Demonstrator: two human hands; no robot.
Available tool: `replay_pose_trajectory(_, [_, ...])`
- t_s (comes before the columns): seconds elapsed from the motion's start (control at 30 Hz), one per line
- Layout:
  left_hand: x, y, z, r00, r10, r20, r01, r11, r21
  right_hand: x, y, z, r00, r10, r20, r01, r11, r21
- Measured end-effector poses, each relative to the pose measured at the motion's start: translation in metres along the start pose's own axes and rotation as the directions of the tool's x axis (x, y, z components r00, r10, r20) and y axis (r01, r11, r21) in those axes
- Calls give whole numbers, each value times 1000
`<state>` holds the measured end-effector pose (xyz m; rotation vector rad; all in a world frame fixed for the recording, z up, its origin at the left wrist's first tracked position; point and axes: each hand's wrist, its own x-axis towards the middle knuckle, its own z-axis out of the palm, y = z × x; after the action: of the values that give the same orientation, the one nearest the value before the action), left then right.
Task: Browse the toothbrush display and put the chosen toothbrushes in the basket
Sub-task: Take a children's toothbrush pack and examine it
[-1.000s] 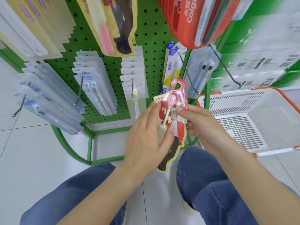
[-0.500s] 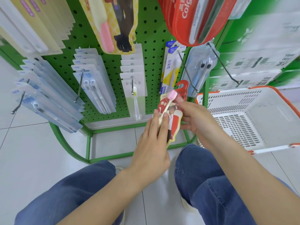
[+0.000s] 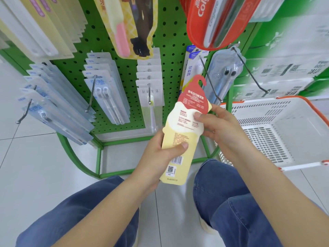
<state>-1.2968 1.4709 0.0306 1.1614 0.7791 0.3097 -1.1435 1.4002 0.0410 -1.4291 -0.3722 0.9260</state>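
Observation:
I hold a yellow and red toothbrush pack (image 3: pixel 179 138) with both hands, its printed back side with a barcode facing me. My left hand (image 3: pixel 160 155) grips its lower left edge, thumb across the card. My right hand (image 3: pixel 219 125) pinches its upper right edge. The pack is in front of the green pegboard display (image 3: pixel 128 72). The white basket (image 3: pixel 277 132) with an orange rim stands to the right on the floor, nothing visible inside it.
Hooks on the pegboard carry clear blue twin packs (image 3: pixel 106 97), white packs (image 3: pixel 150 86), a red Colgate pack (image 3: pixel 210 20) and a pack with googly eyes (image 3: pixel 226 73). A bare metal hook (image 3: pixel 252 73) juts toward the basket. My knees in jeans are below.
The pack has been turned over from its front to its back. My left hand shifted from covering the front to gripping the lower edge.

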Motion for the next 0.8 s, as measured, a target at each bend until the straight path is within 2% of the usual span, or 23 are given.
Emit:
replay_pose_trajectory(0.13, [1, -1, -4, 999, -39, 25, 37, 997, 74, -1, -1, 0, 999, -28, 37, 27, 1000, 7])
replay_pose_trajectory(0.3, [6, 1, -8, 990, -100, 95, 97, 994, 42, 0, 0, 2, 995, -10, 97, 14, 999, -37])
replay_pose_trajectory(0.47, [7, -1, -6, 992, -106, 67, 104, 994, 38, 2, 3, 3, 994, -22, 109, 36, 991, -127])
replay_pose_trajectory(0.8, [6, 3, -8, 985, -160, 65, 155, 985, 70, -3, 1, 8, 996, -72, 42, 76, 993, -92])
